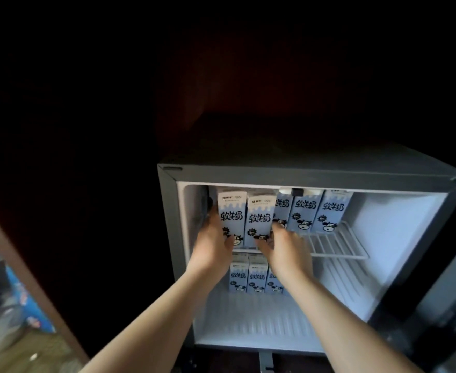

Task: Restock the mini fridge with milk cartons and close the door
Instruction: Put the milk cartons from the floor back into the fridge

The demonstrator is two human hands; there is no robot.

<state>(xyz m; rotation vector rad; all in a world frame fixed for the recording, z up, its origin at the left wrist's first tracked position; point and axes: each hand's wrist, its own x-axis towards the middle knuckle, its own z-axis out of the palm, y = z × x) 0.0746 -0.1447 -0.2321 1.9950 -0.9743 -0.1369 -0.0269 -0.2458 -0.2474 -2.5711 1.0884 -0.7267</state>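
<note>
The mini fridge (167, 211) stands open, its white inside lit. My left hand (213, 243) grips a pale blue milk carton (230, 211) at the left front of the wire shelf (337, 243). Beside it, my right hand (283, 246) holds a second milk carton (259, 219) from its right side. Both cartons stand upright and side by side. Three more cartons (304, 211) stand in a row behind on the same shelf. Below the shelf, three cartons (248, 275) stand at the back of the fridge floor, partly hidden by my forearms.
The fridge door (447, 292) hangs open at the right edge. The right half of the shelf and the front of the fridge floor (261, 324) hold nothing. A dark wooden cabinet side (33, 278) runs at the left, with cluttered items beyond it.
</note>
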